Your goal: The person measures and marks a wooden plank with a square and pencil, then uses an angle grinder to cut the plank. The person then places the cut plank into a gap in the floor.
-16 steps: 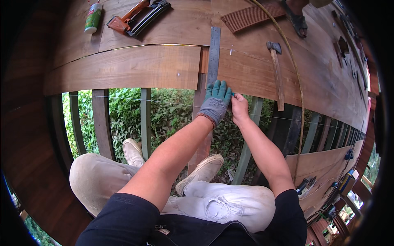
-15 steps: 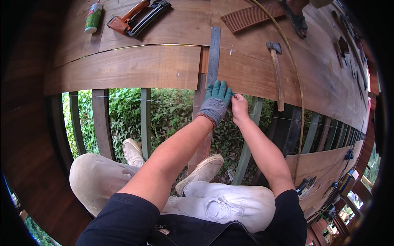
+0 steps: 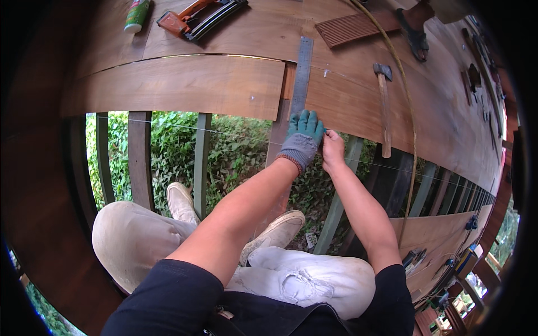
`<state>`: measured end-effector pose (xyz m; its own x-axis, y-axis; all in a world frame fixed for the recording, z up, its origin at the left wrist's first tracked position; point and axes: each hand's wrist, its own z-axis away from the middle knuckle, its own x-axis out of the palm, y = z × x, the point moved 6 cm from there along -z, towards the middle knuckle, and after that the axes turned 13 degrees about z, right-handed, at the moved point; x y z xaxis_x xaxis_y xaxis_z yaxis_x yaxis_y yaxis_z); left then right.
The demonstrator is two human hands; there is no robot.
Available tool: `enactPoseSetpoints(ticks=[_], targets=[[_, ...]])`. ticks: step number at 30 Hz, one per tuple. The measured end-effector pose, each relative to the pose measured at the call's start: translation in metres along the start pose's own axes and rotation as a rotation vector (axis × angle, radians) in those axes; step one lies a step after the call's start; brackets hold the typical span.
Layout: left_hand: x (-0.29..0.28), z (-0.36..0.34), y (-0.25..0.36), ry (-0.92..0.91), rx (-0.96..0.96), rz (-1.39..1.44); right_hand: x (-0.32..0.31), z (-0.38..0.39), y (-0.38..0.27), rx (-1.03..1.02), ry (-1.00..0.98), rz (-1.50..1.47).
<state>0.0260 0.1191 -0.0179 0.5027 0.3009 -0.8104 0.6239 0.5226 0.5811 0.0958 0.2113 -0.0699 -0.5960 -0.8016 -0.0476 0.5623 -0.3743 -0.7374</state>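
My left hand (image 3: 303,137), in a grey and teal work glove, lies with fingers stretched out flat over the near end of a steel ruler (image 3: 302,70). The ruler runs away from me across the gap between two wooden boards, the left board (image 3: 185,87) and the right board (image 3: 350,106). Beside the glove, my bare right hand (image 3: 333,148) is closed in a pinch at the right board's near edge. A small teal bit shows at its fingertips; what it holds is too small to name. A thin white string (image 3: 235,136) stretches across below the boards.
Open joists (image 3: 141,162) with greenery underneath lie between my legs and the boards. Farther off are an orange nail gun (image 3: 188,22), a glue bottle (image 3: 136,17), a hatchet (image 3: 384,106), a grooved board (image 3: 356,28), a hose (image 3: 404,84) and another person's sandalled foot (image 3: 414,33).
The whole view has shifted slightly, so the boards and tools sit a little higher and farther right. Both hands keep about the same place at the ruler's near end.
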Motion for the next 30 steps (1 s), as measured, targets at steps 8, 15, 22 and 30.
enactPoseSetpoints(ticks=[8,15,22,30], targets=[[-0.005,-0.003,0.003,-0.017,-0.055,0.011,0.0,0.004,-0.004,0.008,0.006,0.026],[-0.009,-0.004,0.004,-0.012,-0.049,0.009,0.0,0.002,-0.004,-0.004,-0.002,0.046],[-0.011,-0.004,0.004,0.001,-0.024,0.024,-0.001,0.004,-0.007,0.013,0.011,0.08],[-0.007,-0.005,0.003,-0.004,-0.026,0.027,0.0,0.006,-0.01,0.013,0.012,0.079]])
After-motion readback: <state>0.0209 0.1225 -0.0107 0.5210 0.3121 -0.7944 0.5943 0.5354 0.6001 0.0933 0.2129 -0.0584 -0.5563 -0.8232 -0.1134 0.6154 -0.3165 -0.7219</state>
